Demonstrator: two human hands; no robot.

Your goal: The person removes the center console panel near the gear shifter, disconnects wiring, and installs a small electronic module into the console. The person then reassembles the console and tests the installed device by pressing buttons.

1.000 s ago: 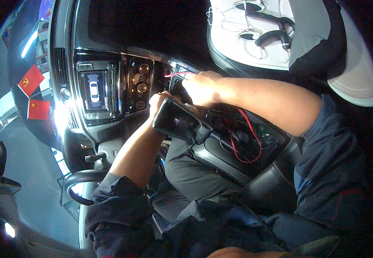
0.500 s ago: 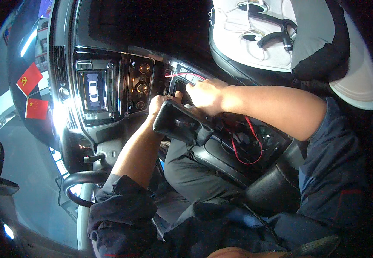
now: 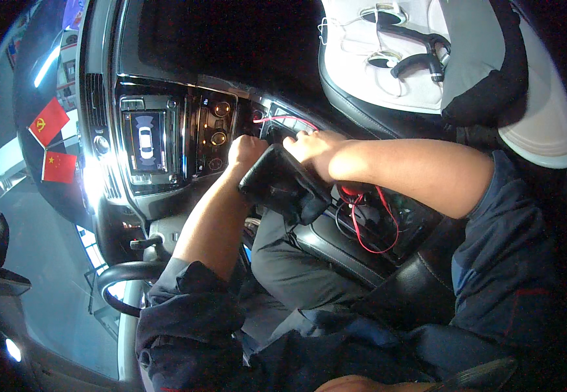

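Both my hands work at the centre console of a car, below the dashboard controls. My left hand (image 3: pixel 247 151) is closed in a fist at the console's front end; what its fingers grip is hidden. Just to its right, my right hand (image 3: pixel 311 151) has its fingers curled down into the console, and its grip is hidden too. A dark, smooth-faced piece (image 3: pixel 271 175) stands tilted up in front of both hands, with soft black material at its lower right end. A red wire (image 3: pixel 283 119) runs beyond my right hand.
A red cable loop (image 3: pixel 375 250) lies over the console by my right forearm. The lit dashboard screen (image 3: pixel 145 142) and control knobs (image 3: pixel 218 138) are at left, above the steering wheel (image 3: pixel 110 277). On the pale passenger seat (image 3: pixel 414 91) lie a black handled object (image 3: pixel 420 55) and white cords.
My left hand's fingers have drawn in to a fist. My right hand and the tilted dark piece have shifted slightly, showing more red cable beneath the right forearm.
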